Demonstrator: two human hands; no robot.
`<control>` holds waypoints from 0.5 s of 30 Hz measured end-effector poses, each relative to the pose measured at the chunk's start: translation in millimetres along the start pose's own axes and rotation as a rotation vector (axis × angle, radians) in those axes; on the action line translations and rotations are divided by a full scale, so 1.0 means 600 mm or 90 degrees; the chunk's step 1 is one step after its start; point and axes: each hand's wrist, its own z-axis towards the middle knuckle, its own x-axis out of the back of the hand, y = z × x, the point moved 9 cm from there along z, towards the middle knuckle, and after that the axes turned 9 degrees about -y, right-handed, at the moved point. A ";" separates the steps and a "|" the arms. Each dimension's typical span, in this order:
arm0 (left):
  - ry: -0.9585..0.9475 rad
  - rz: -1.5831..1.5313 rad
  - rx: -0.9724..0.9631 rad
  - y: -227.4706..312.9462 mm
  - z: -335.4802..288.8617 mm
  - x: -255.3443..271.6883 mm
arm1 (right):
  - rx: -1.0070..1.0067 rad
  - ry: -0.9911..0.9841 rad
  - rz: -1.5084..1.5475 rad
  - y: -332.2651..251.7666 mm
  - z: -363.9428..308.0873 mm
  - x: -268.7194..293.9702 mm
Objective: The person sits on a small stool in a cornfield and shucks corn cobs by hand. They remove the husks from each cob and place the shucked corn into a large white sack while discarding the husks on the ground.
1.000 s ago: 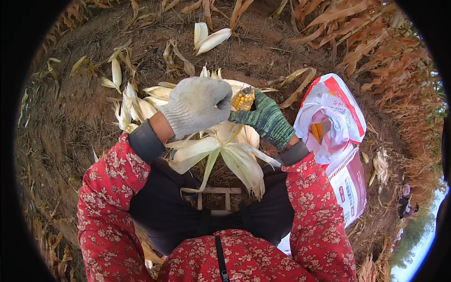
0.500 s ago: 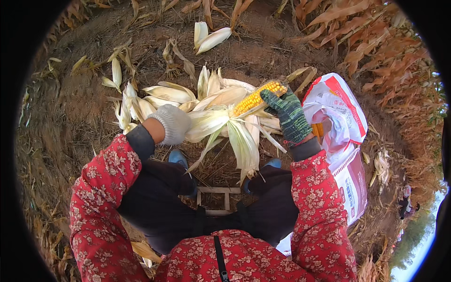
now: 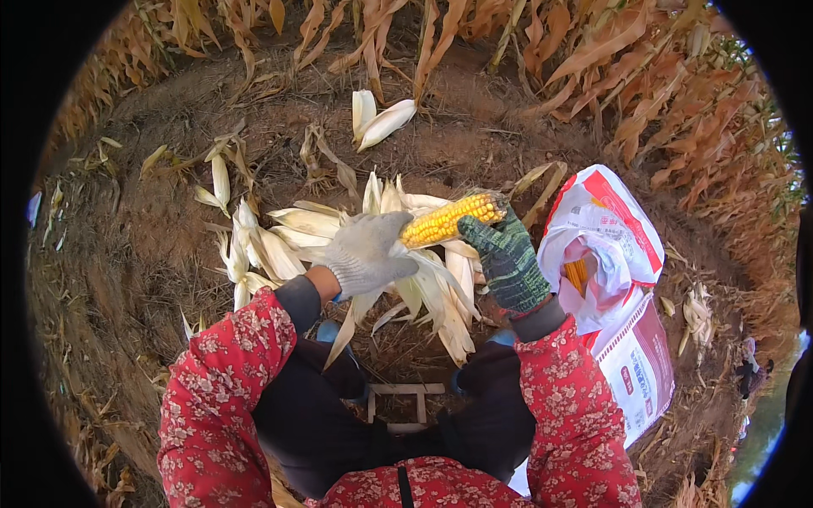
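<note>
Two gloved hands on one cob, seen from the head view.
Far left: bare dirt [image 3: 127,279] with scattered dry stalk bits.
Husk pile: pale stripped husks [image 3: 271,241] on the ground, just left of the hands.
Left hand: grey knit glove [image 3: 368,252], fingers clenched round the peeled-back husk leaves [image 3: 432,296] at the cob's base.
Corn cob: yellow ear [image 3: 445,220], mostly bared, held off the ground between both hands, tilted up toward the right; its husk leaves hang down under it.
Right hand: dark green glove [image 3: 506,262], fingers closed on the cob's upper end, touching the kernels.
Sleeves: red floral [image 3: 229,398], both arms enter from the lower edge.
Below the hands: small wooden stool frame [image 3: 406,402] between the knees.
Loose husks: a separate pale pair [image 3: 377,118] lying farther out on the dirt, well apart from the hands.
Sack: white and red woven bag [image 3: 610,245] just right of the right hand, mouth open, yellow cobs [image 3: 577,273] visible inside.
Far right: dry brown corn stalks [image 3: 677,102] along the rim.
</note>
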 end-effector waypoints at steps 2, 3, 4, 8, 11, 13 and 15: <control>-0.132 -0.047 0.070 -0.009 0.004 0.003 | -0.017 -0.005 0.036 0.010 -0.003 0.014; -0.109 -0.055 0.064 -0.006 -0.002 0.020 | -0.029 -0.009 0.055 0.020 0.002 0.018; -0.063 -0.009 0.031 -0.006 -0.002 0.031 | -0.041 -0.012 0.074 0.028 0.004 0.021; 0.079 0.216 -0.027 0.001 -0.021 0.084 | 0.041 0.043 0.021 -0.006 0.008 0.054; 0.076 0.295 -0.077 0.006 -0.031 0.080 | 0.077 -0.058 -0.369 -0.022 -0.005 0.016; 0.081 0.281 -0.130 0.015 -0.043 0.071 | 0.020 -0.181 -0.632 0.000 -0.018 -0.051; 0.058 0.290 -0.168 0.035 -0.050 0.061 | -0.011 -0.271 -0.683 0.044 -0.035 -0.104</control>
